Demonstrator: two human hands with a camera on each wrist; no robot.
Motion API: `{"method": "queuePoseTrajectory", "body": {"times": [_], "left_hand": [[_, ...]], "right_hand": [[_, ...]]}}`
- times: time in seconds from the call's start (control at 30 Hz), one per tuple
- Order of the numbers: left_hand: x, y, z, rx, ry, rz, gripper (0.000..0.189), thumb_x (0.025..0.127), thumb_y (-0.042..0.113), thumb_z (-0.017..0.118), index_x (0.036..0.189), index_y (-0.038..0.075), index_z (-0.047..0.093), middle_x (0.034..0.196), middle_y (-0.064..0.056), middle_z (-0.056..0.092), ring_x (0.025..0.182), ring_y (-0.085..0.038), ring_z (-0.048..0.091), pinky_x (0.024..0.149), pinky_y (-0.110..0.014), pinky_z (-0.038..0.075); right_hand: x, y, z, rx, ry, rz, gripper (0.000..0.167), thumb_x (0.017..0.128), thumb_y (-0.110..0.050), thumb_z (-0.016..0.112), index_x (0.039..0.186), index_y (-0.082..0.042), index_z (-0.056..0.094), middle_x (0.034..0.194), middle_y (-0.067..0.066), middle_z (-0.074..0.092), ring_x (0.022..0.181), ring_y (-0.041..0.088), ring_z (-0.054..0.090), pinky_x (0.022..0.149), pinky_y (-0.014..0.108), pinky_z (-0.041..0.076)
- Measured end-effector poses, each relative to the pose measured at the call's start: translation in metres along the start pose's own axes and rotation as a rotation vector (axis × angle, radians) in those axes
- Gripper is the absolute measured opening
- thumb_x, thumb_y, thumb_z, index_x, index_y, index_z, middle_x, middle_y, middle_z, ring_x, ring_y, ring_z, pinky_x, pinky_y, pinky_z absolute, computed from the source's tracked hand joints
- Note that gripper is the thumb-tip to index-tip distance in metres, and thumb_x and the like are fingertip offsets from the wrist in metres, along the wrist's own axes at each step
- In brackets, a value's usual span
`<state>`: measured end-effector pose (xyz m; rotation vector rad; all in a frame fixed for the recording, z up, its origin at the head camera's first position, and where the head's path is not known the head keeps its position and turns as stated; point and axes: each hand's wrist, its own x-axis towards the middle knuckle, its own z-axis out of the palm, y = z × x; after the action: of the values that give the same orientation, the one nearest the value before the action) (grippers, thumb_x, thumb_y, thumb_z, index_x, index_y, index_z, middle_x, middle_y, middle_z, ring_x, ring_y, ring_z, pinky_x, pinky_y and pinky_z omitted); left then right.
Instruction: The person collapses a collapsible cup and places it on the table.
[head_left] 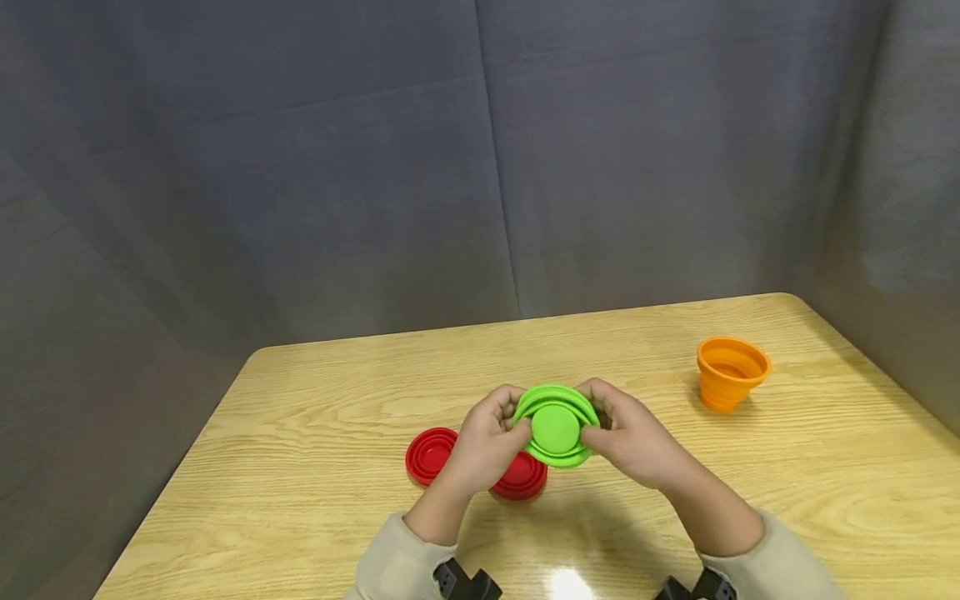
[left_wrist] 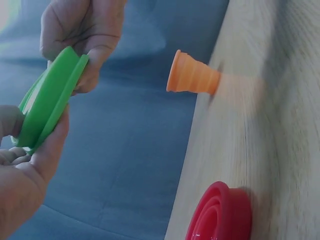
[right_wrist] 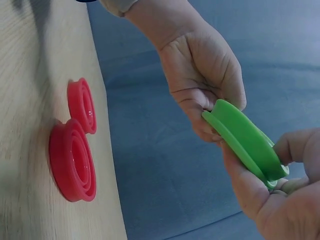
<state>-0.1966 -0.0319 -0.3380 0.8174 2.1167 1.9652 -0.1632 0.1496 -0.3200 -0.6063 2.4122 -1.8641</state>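
A green collapsible cup [head_left: 556, 428], folded nearly flat, is held above the table between both hands, its round base facing the head camera. My left hand [head_left: 487, 442] grips its left edge, thumb on the near face and fingers behind the rim. On the opposite edge my right hand [head_left: 633, 437] pinches it the same way. The left wrist view shows the green cup [left_wrist: 50, 100] edge-on, with little depth. Below the left hand lie two red collapsible cups, one to the left [head_left: 431, 455] and one to the right [head_left: 520, 477], both folded flat and partly covered by that hand.
An orange collapsible cup [head_left: 731, 372] stands upright and expanded at the right rear of the wooden table [head_left: 330, 400]. A grey curtain [head_left: 360, 183] hangs behind the table and along its sides.
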Motion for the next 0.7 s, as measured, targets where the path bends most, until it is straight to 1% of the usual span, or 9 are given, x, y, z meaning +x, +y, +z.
{"method": "queuePoseTrajectory", "body": {"times": [0.1, 0.23, 0.37, 0.47, 0.5, 0.6, 0.7], "left_hand": [[0.000, -0.002, -0.002, 0.004, -0.005, -0.013, 0.021, 0.082, -0.007, 0.042, 0.102, -0.008, 0.049, 0.086, -0.012, 0.055, 0.071, -0.011, 0.057, 0.063, -0.024, 0.049], [-0.001, -0.003, -0.005, -0.011, -0.042, -0.042, 0.022, 0.083, -0.005, 0.045, 0.105, -0.008, 0.050, 0.088, -0.012, 0.056, 0.074, -0.012, 0.058, 0.066, -0.026, 0.049], [-0.001, -0.002, -0.009, -0.091, -0.098, -0.059, 0.024, 0.084, -0.006, 0.046, 0.107, -0.011, 0.048, 0.090, -0.012, 0.056, 0.076, -0.012, 0.058, 0.069, -0.028, 0.049], [-0.001, 0.001, -0.011, -0.133, -0.131, -0.068, 0.025, 0.084, -0.007, 0.046, 0.108, -0.014, 0.045, 0.093, -0.013, 0.055, 0.077, -0.011, 0.058, 0.071, -0.030, 0.049], [-0.001, 0.001, -0.011, -0.131, -0.137, -0.073, 0.025, 0.084, -0.007, 0.046, 0.108, -0.014, 0.045, 0.093, -0.013, 0.055, 0.077, -0.011, 0.058, 0.071, -0.030, 0.049], [-0.001, 0.000, -0.012, -0.085, -0.142, -0.092, 0.025, 0.083, -0.006, 0.048, 0.108, -0.013, 0.046, 0.095, -0.015, 0.056, 0.077, -0.011, 0.057, 0.070, -0.030, 0.049], [-0.001, -0.004, -0.010, -0.058, -0.135, -0.127, 0.025, 0.083, -0.005, 0.049, 0.107, -0.012, 0.048, 0.095, -0.017, 0.056, 0.076, -0.013, 0.058, 0.068, -0.031, 0.049]], "right_hand": [[-0.001, 0.002, -0.001, 0.017, -0.015, -0.001, 0.023, 0.077, 0.010, 0.045, 0.100, 0.009, 0.044, 0.089, 0.015, 0.052, 0.076, 0.021, 0.051, 0.065, 0.029, 0.047], [-0.003, 0.005, -0.005, 0.068, -0.058, 0.004, 0.024, 0.080, 0.007, 0.043, 0.104, 0.009, 0.043, 0.093, 0.017, 0.052, 0.081, 0.022, 0.053, 0.070, 0.032, 0.047], [-0.005, 0.008, -0.011, 0.138, -0.098, 0.001, 0.026, 0.081, 0.003, 0.044, 0.106, 0.010, 0.043, 0.094, 0.017, 0.052, 0.083, 0.020, 0.055, 0.073, 0.035, 0.047], [-0.006, 0.010, -0.013, 0.168, -0.119, -0.014, 0.027, 0.081, 0.002, 0.045, 0.107, 0.011, 0.043, 0.093, 0.016, 0.053, 0.083, 0.019, 0.055, 0.074, 0.035, 0.046], [-0.006, 0.011, -0.014, 0.173, -0.125, -0.016, 0.027, 0.081, 0.002, 0.045, 0.107, 0.011, 0.043, 0.093, 0.015, 0.053, 0.083, 0.018, 0.054, 0.074, 0.035, 0.046], [-0.006, 0.015, -0.014, 0.194, -0.143, -0.016, 0.026, 0.081, 0.003, 0.046, 0.106, 0.011, 0.043, 0.094, 0.014, 0.053, 0.085, 0.019, 0.053, 0.075, 0.034, 0.045], [-0.007, 0.023, -0.015, 0.217, -0.156, 0.000, 0.025, 0.081, 0.002, 0.047, 0.105, 0.010, 0.043, 0.094, 0.012, 0.053, 0.085, 0.019, 0.052, 0.076, 0.034, 0.044]]}}
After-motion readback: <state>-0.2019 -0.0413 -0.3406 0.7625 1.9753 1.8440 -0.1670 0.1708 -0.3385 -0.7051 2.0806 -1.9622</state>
